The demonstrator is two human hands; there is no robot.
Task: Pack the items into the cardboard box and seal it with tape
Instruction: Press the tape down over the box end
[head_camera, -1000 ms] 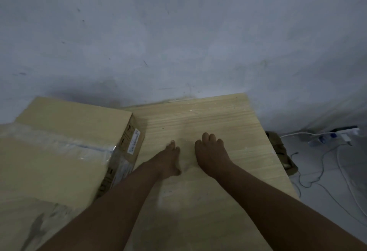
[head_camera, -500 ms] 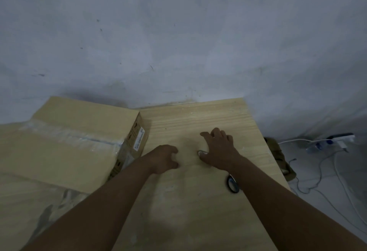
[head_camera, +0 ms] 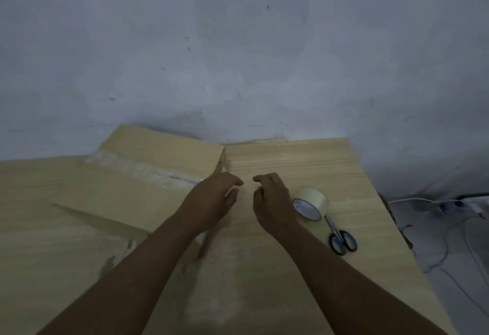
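A plain room, used as a makeshift packing spot, is suggested. A bare, stained grey-white wall is seen, with a light wooden desk set against it. A taped cardboard box, a roll of tape and scissors are laid on the desk. A power strip with loose cables is left on the pale floor.

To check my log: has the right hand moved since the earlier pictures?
Yes. The right hand shifted left, away from the right edge of the table, uncovering the tape roll.
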